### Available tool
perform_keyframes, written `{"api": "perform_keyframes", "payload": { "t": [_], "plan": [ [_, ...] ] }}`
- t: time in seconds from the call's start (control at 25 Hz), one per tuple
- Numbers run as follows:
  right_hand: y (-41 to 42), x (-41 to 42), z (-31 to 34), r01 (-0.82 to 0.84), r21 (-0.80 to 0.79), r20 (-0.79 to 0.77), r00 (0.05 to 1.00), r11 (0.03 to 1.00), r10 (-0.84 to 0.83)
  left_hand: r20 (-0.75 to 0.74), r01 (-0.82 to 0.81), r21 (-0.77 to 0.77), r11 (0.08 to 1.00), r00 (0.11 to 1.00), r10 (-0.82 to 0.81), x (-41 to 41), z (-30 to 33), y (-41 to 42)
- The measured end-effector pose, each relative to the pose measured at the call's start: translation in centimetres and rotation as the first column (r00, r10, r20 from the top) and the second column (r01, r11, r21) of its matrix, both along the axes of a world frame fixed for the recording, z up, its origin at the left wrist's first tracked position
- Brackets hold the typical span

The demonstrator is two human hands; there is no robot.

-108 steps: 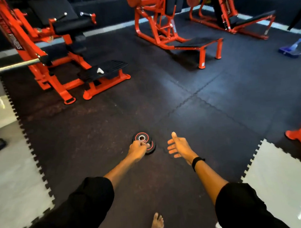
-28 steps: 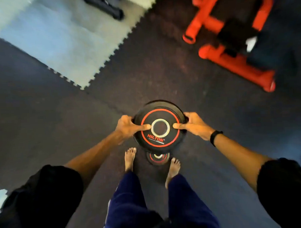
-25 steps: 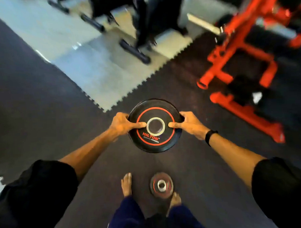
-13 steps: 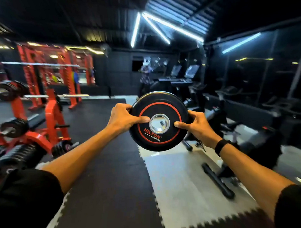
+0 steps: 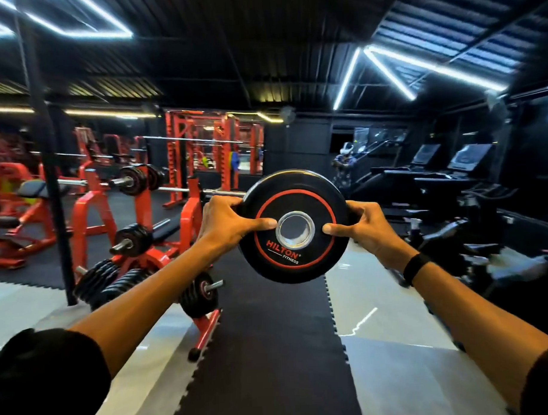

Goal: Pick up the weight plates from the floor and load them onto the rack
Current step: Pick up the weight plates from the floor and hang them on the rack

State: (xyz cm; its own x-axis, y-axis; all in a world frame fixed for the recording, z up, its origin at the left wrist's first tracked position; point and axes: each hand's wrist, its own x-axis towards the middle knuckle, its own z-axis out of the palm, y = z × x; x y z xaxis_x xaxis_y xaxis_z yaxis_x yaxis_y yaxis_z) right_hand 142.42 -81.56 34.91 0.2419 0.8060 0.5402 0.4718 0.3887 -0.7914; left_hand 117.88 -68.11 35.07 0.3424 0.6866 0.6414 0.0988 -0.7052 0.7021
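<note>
The weight plate (image 5: 293,226), black with a red ring, a metal-lined centre hole and the words HILTON FITNESS, was held up in the air at about chest height, its face turned toward the person and tilted slightly. The left hand (image 5: 228,226) gripped its left edge, fingers curled behind the rim and thumb laid across the face toward the hole; the right hand (image 5: 362,227) gripped the right edge the same way, a black band (image 5: 416,268) on that wrist. Below and to the left stood the red rack (image 5: 162,242), its pegs carrying more black plates (image 5: 198,293). Beneath lay a black floor mat (image 5: 271,347) between grey ones, with treadmills (image 5: 451,176) off to the right
</note>
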Motion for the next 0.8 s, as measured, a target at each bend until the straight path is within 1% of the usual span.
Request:
{"api": "perform_keyframes", "payload": {
  "t": [0.16,0.28,0.4,0.48,0.52,0.64,0.72,0.8],
  "plan": [
    [13.4,7.5,-2.0,-0.098,-0.006,0.019,0.995,0.995,0.098,0.071,-0.035,-0.018,0.999,0.997,0.036,6.7,-3.1,12.0],
    [25.0,14.7,-1.3,-0.149,-0.028,0.049,0.987,0.988,0.151,0.071,-0.118,-0.052,0.992,0.99,0.122,13.0,-3.4,21.5],
    [34.8,19.7,-0.6,-0.231,-0.062,0.062,0.97,0.971,0.234,0.051,-0.216,-0.085,0.973,0.974,0.22,17.4,-3.1,29.0],
    [40.1,21.8,-1.1,-0.261,-0.077,0.049,0.963,0.962,0.265,0.017,-0.251,-0.107,0.962,0.967,0.254,19.4,-3.3,33.8],
    [43.9,23.5,-1.7,-0.275,-0.077,0.033,0.96,0.958,0.278,-0.006,-0.28,-0.093,0.955,0.96,0.281,20.8,-3.6,37.3],
    [55.3,27.3,-4.5,-0.331,-0.104,0.04,0.941,0.938,0.337,-0.043,-0.346,-0.061,0.936,0.938,0.344,24.4,-5.8,47.3],
    [63.0,29.6,-6.6,-0.361,-0.115,0.042,0.929,0.925,0.368,-0.038,-0.37,-0.073,0.926,0.929,0.368,26.5,-8.2,54.2],
    [71.4,31.9,-7.1,-0.385,-0.149,0.048,0.917,0.911,0.395,-0.05,-0.401,-0.1,0.91,0.916,0.398,28.6,-9.6,61.5]
  ]
}}
